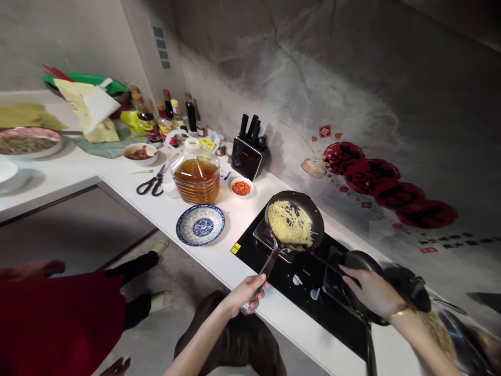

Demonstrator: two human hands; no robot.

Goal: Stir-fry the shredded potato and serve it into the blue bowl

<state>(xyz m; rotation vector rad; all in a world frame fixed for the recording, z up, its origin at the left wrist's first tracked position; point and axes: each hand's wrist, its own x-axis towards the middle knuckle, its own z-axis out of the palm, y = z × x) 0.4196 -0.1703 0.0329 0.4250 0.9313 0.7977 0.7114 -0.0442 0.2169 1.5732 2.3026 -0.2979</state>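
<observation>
My left hand (248, 295) is closed around the metal handle of a frying pan (319, 222). Pale yellow shreds (291, 224) lie spread inside this pan, which sits over the left burner of the black hob (282, 284). Slightly blurred, my right hand (366, 290) reaches over a second dark pan (362, 261) on the hob's right side. Its visible fingers point left and stand apart; I cannot tell whether it touches that pan. A blue-and-white plate (201, 224) rests left of the hob.
Behind the plate stand an oil jug (195, 180), a bowl of chopped red chillies (241, 187) and a knife block (247, 156). Scissors (152, 183) and a bowl of meat (140, 153) are farther left. A person in red (62, 321) stands at lower left.
</observation>
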